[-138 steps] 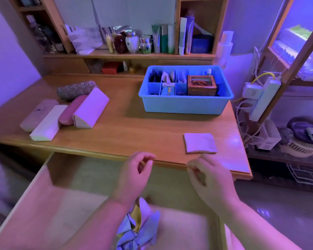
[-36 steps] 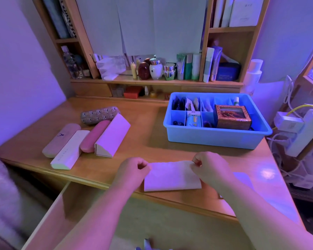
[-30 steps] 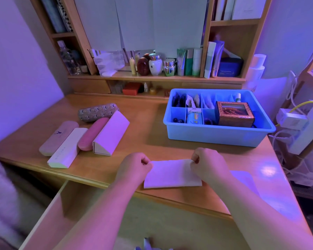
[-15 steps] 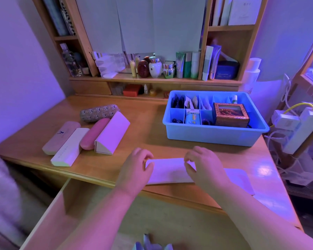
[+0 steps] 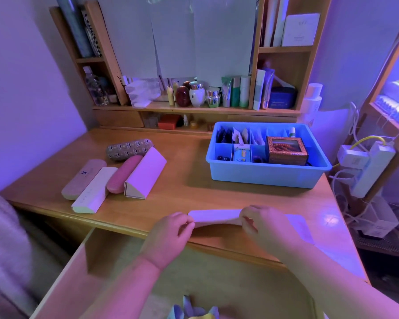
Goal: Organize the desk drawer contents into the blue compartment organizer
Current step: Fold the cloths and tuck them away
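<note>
Both hands, left hand (image 5: pixel 168 236) and right hand (image 5: pixel 266 223), pinch opposite ends of a folded white cloth (image 5: pixel 214 217) at the desk (image 5: pixel 194 192) front edge, near the blue organizer (image 5: pixel 266 174).

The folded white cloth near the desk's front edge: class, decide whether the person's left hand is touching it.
Touching. The head view shows the left hand pinching the left end of the folded white cloth, with no gap between fingers and fabric.

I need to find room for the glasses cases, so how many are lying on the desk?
5: patterned case at the back, then a row: tan case, white case, pink case, white triangular case. None looks hidden.
</note>
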A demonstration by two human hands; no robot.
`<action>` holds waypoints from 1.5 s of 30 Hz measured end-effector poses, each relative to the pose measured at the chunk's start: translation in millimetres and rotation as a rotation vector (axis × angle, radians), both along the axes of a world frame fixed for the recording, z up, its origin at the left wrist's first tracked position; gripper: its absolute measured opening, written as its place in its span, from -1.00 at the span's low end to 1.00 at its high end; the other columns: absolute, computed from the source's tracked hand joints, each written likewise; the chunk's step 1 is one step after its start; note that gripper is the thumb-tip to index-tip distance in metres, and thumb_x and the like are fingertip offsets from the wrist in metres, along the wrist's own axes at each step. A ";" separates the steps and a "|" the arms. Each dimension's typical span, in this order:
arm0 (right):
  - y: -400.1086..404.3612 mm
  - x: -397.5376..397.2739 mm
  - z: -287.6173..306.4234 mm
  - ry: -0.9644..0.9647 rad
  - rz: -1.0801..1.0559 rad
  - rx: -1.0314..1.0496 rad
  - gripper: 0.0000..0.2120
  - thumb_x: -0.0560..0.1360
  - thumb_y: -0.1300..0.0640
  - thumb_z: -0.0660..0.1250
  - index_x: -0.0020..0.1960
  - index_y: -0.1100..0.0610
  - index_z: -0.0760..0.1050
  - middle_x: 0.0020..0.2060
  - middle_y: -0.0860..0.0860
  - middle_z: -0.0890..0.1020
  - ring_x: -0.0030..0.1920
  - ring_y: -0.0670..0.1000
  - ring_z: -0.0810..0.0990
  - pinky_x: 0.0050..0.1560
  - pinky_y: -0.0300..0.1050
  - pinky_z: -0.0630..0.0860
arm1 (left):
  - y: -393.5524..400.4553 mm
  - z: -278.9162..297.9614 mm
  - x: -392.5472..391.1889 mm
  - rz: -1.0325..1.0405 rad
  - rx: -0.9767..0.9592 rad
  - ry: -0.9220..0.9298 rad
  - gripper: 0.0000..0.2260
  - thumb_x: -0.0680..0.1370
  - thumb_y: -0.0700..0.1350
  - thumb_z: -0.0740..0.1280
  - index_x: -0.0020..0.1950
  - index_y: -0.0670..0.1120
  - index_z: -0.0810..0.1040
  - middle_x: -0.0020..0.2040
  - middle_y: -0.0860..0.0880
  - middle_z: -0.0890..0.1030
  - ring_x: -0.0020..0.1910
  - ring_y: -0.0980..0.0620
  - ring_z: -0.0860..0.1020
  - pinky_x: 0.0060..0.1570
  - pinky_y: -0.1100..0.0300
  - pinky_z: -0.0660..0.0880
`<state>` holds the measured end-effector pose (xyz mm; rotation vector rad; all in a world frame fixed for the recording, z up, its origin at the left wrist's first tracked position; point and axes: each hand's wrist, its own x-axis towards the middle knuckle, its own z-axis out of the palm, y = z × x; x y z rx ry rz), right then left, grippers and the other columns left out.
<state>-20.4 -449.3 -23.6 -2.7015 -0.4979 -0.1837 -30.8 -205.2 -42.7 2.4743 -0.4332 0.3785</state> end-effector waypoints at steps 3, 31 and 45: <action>-5.8 -8.1 18.2 0.099 -0.072 0.295 -0.84 0.48 0.13 0.28 -0.26 -0.03 0.51 -0.39 -0.23 0.57 -0.34 -0.18 0.49 -0.37 -0.42 0.36 | 1.2 15.9 -8.7 0.098 -0.326 0.075 -0.91 0.43 -0.13 0.36 -0.28 -0.01 0.59 -0.34 0.12 0.59 -0.30 0.23 0.51 -0.23 0.40 0.41; 31.6 -66.2 55.3 0.353 -0.179 0.705 -0.78 0.45 0.12 0.36 -0.36 0.14 0.58 -0.45 -0.12 0.63 -0.42 -0.17 0.54 -0.27 -0.17 0.53 | -84.9 37.0 -75.5 0.267 -0.621 -0.076 -0.77 0.49 -0.16 0.40 -0.24 0.19 0.60 -0.29 0.09 0.63 -0.29 0.15 0.59 -0.26 0.26 0.51; 25.2 -68.8 49.3 0.411 -0.139 0.905 -0.82 0.40 -0.01 0.47 -0.26 0.10 0.62 -0.36 0.00 0.67 -0.34 -0.13 0.55 -0.20 -0.21 0.53 | -97.2 47.7 -96.2 -0.039 -0.571 0.181 -0.55 0.54 -0.42 0.16 0.36 -0.05 0.40 0.02 -0.03 0.39 -0.10 0.12 0.48 0.00 0.37 0.41</action>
